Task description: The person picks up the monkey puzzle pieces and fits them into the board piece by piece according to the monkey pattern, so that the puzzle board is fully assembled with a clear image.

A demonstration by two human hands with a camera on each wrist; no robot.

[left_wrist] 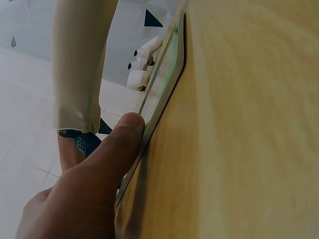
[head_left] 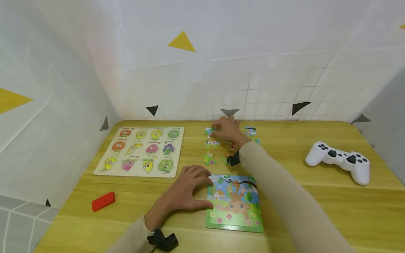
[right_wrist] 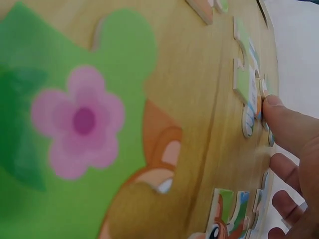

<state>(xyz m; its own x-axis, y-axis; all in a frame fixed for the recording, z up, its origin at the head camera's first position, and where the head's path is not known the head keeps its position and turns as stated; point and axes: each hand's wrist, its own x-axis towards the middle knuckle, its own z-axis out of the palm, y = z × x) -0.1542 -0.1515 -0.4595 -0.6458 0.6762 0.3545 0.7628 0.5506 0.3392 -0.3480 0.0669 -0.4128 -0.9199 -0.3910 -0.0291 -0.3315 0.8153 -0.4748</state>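
My left hand [head_left: 186, 189] rests at the left edge of a square monkey picture board [head_left: 234, 211], thumb and fingertips apart along that edge. In the left wrist view, the thumb [left_wrist: 124, 134] touches the board's side. Further back, my right hand [head_left: 228, 129] reaches over loose jigsaw pieces [head_left: 210, 159], its fingers spread above the back rows. The right wrist view has the thumb [right_wrist: 279, 114] right at a piece with green and white parts [right_wrist: 246, 84]. A large green piece with a pink flower [right_wrist: 79, 119] lies close to that camera. The hand hides several pieces.
A wooden fruit puzzle board [head_left: 180, 154] lies at the back left, with a red block [head_left: 103, 201] in front of it. On the right is a white game controller [head_left: 340, 158]. A pale sheet wall [head_left: 202, 84] stands directly behind the table's back edge.
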